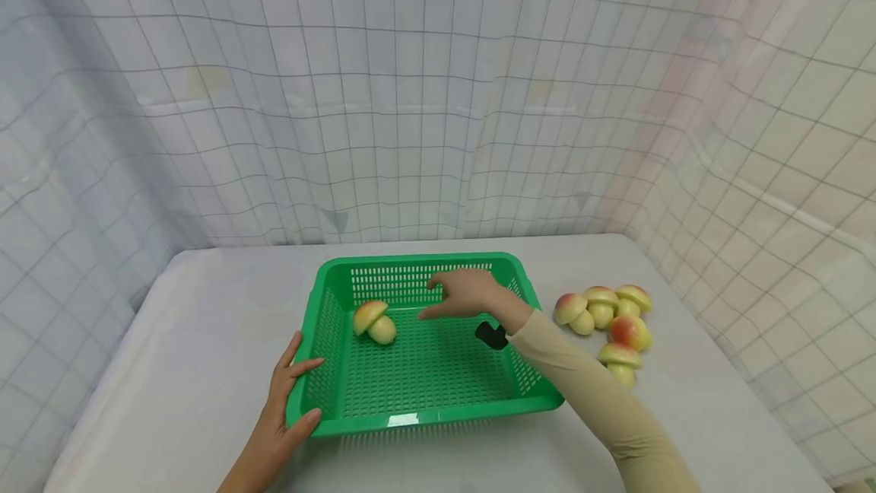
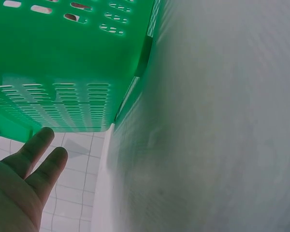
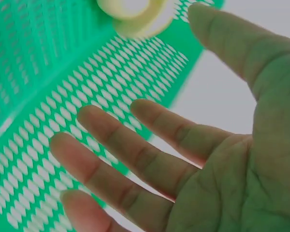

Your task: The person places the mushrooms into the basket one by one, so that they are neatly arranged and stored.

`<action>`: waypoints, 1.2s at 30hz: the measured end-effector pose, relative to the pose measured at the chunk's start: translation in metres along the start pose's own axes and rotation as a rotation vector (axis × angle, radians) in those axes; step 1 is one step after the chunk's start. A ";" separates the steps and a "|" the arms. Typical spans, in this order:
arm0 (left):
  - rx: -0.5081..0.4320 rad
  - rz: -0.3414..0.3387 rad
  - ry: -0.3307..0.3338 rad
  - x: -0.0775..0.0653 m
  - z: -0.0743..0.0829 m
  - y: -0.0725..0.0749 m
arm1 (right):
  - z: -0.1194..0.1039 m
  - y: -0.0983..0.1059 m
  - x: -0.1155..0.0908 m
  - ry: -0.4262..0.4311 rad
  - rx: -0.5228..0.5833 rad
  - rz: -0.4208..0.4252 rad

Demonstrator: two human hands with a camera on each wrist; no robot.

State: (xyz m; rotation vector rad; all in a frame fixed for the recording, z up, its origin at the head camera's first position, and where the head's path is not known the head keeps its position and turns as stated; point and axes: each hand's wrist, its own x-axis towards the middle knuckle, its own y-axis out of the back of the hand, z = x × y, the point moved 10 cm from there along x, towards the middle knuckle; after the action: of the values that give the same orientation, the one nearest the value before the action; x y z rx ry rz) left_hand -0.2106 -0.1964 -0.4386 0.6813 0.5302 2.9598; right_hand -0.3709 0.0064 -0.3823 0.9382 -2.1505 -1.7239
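Observation:
In the head view a green plastic basket (image 1: 438, 413) with slotted walls stands on the table. One toy mushroom (image 1: 375, 322), with a yellow and red cap and a pale stem, lies inside it at the left. My left hand (image 1: 280, 402) rests on the basket's left rim near the front corner, index finger and thumb laid over the edge; two other fingers stretch out straight in the left wrist view. Above the basket floor hovers my right hand (image 1: 465, 291), fingers spread and holding nothing. The mushroom shows blurred beyond its fingertips (image 3: 94, 116) in the right wrist view.
Several more toy mushrooms (image 1: 601, 306) lie in a group on the white table (image 1: 205, 326), right of the basket. A small black object (image 1: 491, 335) appears beneath the right wrist. White checked curtains (image 1: 411, 135) hang behind the table and on both sides.

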 end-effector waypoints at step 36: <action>-0.002 -0.003 -0.004 -0.001 0.000 -0.002 | 0.205 -0.007 -0.225 -0.504 0.303 0.493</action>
State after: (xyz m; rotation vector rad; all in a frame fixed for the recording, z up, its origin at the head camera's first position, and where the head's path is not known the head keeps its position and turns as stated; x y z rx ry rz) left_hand -0.2099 -0.1948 -0.4390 0.6852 0.5267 2.9556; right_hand -0.3075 0.3037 -0.3993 -0.0225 -2.7063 -1.5143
